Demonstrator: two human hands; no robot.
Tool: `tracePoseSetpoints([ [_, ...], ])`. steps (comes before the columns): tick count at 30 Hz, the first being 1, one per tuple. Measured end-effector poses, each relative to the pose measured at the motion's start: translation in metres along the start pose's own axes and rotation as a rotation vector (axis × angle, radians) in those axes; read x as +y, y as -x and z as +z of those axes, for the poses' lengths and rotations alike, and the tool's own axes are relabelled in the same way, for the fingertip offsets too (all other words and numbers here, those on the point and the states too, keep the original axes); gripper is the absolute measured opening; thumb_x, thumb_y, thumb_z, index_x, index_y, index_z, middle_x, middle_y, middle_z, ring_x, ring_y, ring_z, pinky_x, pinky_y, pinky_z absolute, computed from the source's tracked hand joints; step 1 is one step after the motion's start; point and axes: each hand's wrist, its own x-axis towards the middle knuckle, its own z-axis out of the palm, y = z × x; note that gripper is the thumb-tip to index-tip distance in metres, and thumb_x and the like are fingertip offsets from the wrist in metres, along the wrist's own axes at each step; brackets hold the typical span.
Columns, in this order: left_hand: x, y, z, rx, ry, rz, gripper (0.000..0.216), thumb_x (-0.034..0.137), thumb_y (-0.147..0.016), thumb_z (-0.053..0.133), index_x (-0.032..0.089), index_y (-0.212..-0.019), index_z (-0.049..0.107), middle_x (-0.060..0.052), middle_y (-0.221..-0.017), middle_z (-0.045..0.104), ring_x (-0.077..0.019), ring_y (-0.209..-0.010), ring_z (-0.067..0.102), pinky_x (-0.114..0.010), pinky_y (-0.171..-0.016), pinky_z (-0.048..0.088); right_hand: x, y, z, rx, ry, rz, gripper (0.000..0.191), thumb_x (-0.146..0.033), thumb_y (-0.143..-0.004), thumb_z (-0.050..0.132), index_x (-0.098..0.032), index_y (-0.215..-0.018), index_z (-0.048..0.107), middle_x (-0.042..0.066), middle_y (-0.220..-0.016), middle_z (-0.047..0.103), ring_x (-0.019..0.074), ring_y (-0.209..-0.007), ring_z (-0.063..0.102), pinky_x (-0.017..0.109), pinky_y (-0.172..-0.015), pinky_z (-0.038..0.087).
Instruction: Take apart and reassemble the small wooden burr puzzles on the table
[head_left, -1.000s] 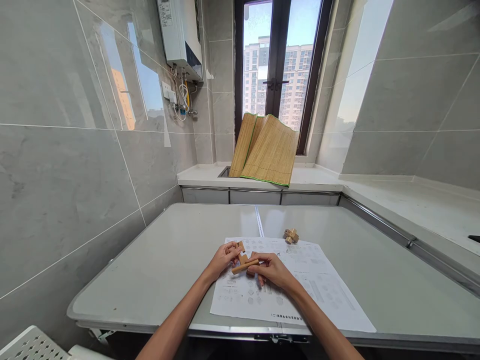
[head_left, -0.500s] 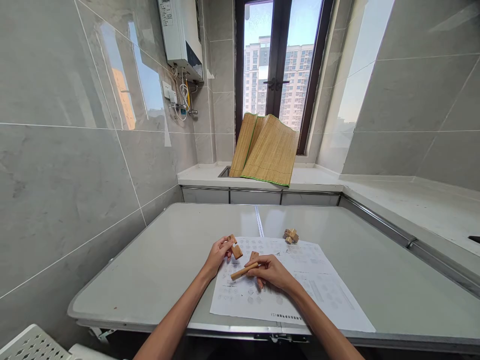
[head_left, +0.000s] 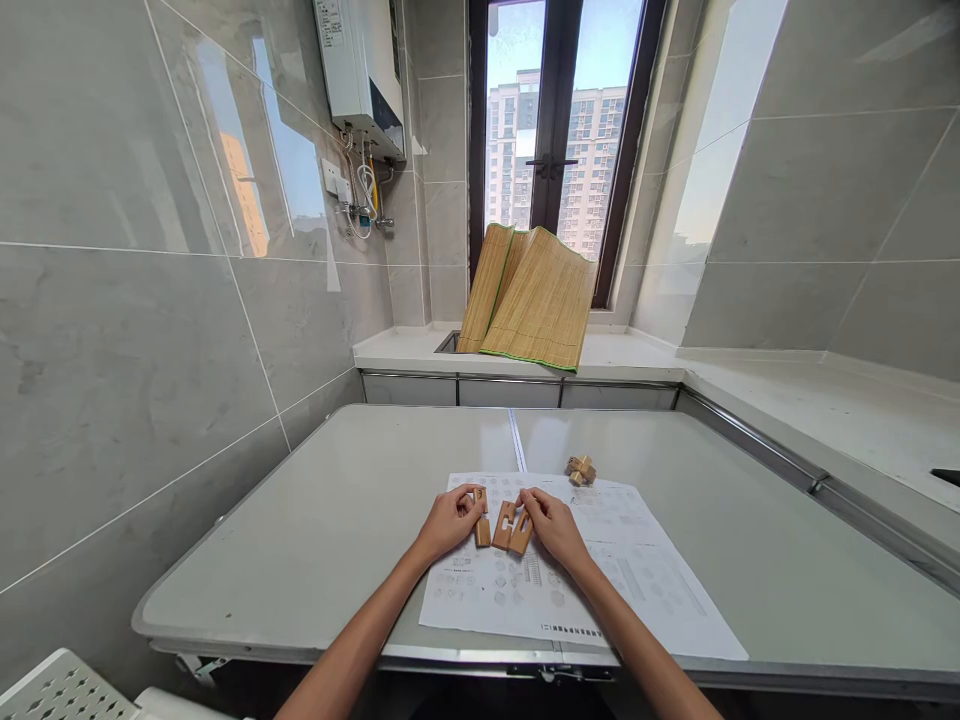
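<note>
Three notched wooden puzzle pieces are side by side over the printed sheet [head_left: 600, 590]. My left hand [head_left: 448, 522] is closed, fingers and thumb pinching the left wooden piece [head_left: 482, 534]. Between the hands is the middle wooden piece [head_left: 501, 538], its notch facing right. My right hand [head_left: 553, 522] pinches the upper end of the right wooden piece [head_left: 519, 542], which leans close against the middle one. Whether the right fingers also touch the middle piece I cannot tell. Beyond the right hand, an interlocked wooden puzzle [head_left: 580, 470] sits at the sheet's far edge.
The sheet lies on a pale folding table [head_left: 300, 560] with a centre seam and metal latch. Behind it, a bamboo mat [head_left: 540, 300] leans against the window on a white counter [head_left: 810, 385]. Tiled walls flank both sides. A white perforated chair [head_left: 67, 690] stands at lower left.
My right hand has turned its piece from lying slantwise to upright beside the middle one and moved slightly up and right. My left hand has brought its piece down and right, straightening it.
</note>
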Motion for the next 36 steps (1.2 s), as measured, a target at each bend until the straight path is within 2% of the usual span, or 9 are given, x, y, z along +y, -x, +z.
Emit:
tracePoseSetpoints([
  [5,-0.001,0.001,0.002,0.005,-0.071,0.03,0.035,0.048,-0.086,0.068,0.023,-0.108,0.078,0.0,-0.068,0.067,-0.0204,-0.066,0.055,-0.029,-0.071,0.041,0.0,0.004,0.0,0.009,0.197,-0.016,0.047,-0.061,-0.1,0.042,-0.026,-0.086,0.071,0.001,-0.064,0.066,0.0221,-0.061,0.058,0.03,-0.06,0.036],
  [9,-0.001,0.003,0.002,0.005,-0.101,0.058,0.035,0.049,-0.088,0.066,0.024,-0.11,0.076,0.0,-0.071,0.066,-0.0216,-0.07,0.058,-0.031,-0.075,0.043,0.003,0.004,0.001,0.043,0.311,-0.007,0.037,-0.053,-0.1,0.045,-0.028,-0.099,0.071,0.002,-0.075,0.073,0.0239,-0.071,0.066,0.031,-0.062,0.037],
  [13,-0.001,0.004,0.002,0.002,-0.134,0.089,0.03,0.045,-0.092,0.062,0.024,-0.109,0.073,-0.002,-0.078,0.067,-0.0222,-0.074,0.059,-0.032,-0.078,0.045,0.007,0.003,0.002,0.09,0.387,0.006,0.031,-0.046,-0.1,0.046,-0.027,-0.099,0.07,0.004,-0.088,0.075,0.0235,-0.079,0.067,0.031,-0.065,0.038],
  [19,0.008,0.008,0.001,-0.031,-0.178,0.164,0.029,0.043,-0.09,0.067,0.024,-0.112,0.07,-0.008,-0.102,0.068,-0.0272,-0.099,0.061,-0.038,-0.092,0.046,0.01,0.004,0.002,0.126,0.429,0.013,0.025,-0.039,-0.099,0.046,-0.026,-0.096,0.067,0.004,-0.096,0.074,0.023,-0.084,0.066,0.03,-0.065,0.038],
  [22,0.014,0.012,0.0,-0.086,-0.19,0.197,0.039,0.043,-0.083,0.076,0.026,-0.118,0.068,-0.009,-0.116,0.066,-0.0294,-0.112,0.06,-0.04,-0.099,0.046,0.011,0.003,0.002,0.12,0.423,0.007,0.024,-0.038,-0.099,0.046,-0.025,-0.096,0.067,0.005,-0.097,0.074,0.0228,-0.084,0.066,0.031,-0.067,0.039],
  [28,0.018,0.018,-0.001,-0.211,-0.24,0.284,0.074,0.049,-0.071,0.087,0.027,-0.135,0.057,-0.012,-0.138,0.058,-0.0349,-0.129,0.053,-0.046,-0.108,0.044,0.011,0.002,0.002,0.052,0.35,-0.039,0.022,-0.035,-0.096,0.049,-0.026,-0.1,0.069,0.004,-0.102,0.076,0.0232,-0.086,0.068,0.033,-0.075,0.045],
  [36,0.017,0.019,-0.001,-0.268,-0.31,0.255,0.1,0.06,-0.062,0.09,0.029,-0.146,0.046,-0.013,-0.143,0.053,-0.0369,-0.129,0.053,-0.051,-0.106,0.048,0.002,0.004,0.003,-0.087,0.152,-0.125,0.027,-0.034,-0.098,0.047,-0.026,-0.112,0.068,0.004,-0.11,0.076,0.0225,-0.089,0.071,0.035,-0.08,0.053],
])
